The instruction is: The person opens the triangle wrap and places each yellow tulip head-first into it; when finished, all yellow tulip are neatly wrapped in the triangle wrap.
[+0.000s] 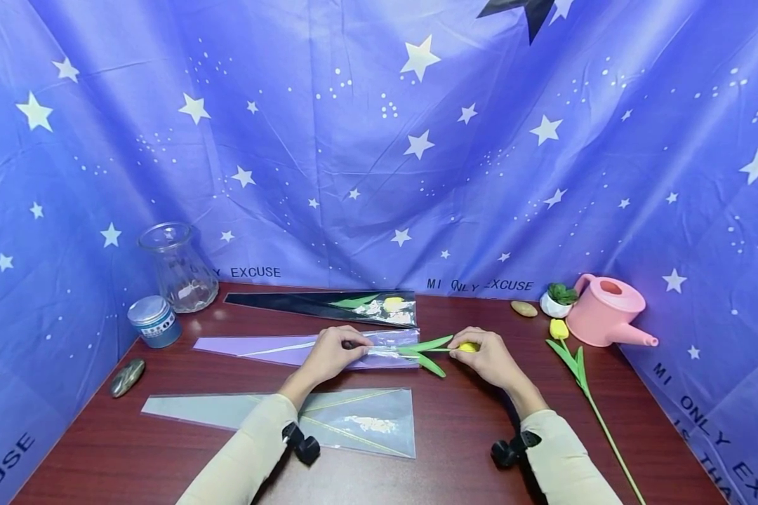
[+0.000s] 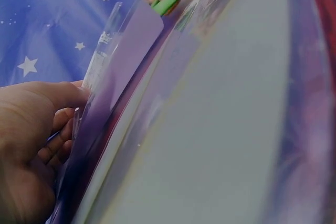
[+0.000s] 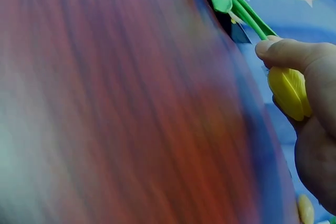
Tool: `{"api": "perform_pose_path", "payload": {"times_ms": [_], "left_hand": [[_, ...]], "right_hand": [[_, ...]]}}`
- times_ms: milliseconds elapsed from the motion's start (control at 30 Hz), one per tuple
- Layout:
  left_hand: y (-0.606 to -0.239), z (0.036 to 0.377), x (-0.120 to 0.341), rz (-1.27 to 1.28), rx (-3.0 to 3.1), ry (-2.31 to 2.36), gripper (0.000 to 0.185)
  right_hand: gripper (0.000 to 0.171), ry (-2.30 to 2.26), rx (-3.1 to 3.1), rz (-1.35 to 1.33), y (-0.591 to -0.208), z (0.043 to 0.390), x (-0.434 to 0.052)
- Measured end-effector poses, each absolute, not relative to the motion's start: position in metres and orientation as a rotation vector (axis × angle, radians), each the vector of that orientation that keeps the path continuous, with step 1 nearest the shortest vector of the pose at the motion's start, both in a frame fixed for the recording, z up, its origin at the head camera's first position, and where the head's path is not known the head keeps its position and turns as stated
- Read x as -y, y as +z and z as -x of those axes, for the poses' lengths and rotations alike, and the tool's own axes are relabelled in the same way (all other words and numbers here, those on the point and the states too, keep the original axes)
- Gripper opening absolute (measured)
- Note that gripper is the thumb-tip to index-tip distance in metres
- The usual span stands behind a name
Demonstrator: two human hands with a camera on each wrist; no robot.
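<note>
Yellow tulip (image 1: 468, 346) is gripped at the bloom by right hand (image 1: 489, 358), just right of the purple sleeve (image 1: 303, 348) lying mid-worktop. Sleeve's mouth is pinched by left hand (image 1: 333, 353). Stem is best fed straight w/ the mouth kept lifted, leaves (image 1: 426, 351) tucked flat. Sleeve: thin, glossy film, tapered. Bloom: smooth, waxy, prob. artificial.

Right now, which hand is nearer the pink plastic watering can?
Right. The right hand grips a yellow tulip head just left of the pink plastic watering can; the left hand, pinching the purple sleeve, lies farther left.
</note>
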State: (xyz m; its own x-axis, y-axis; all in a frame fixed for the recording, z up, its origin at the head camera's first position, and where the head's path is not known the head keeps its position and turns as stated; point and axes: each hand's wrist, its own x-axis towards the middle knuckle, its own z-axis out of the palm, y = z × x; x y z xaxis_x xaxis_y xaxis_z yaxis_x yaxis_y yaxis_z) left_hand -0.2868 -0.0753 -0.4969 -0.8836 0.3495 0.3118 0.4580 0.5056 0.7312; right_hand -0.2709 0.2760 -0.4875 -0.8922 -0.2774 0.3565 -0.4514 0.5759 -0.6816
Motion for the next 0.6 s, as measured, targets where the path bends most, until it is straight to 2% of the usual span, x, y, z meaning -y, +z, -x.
{"api": "perform_pose_path", "payload": {"times_ms": [300,600], "left_hand": [[-0.5,0.287,0.075,0.709,2.624,-1.333,0.012],[-0.5,0.288,0.076,0.71,2.619,-1.326,0.011]], "right_hand": [[0.015,1.186,2.648,-0.589,-0.498,0.275,-0.249],[0.022,1.156,2.674,-0.585,-0.498,0.269,-0.252]]}}
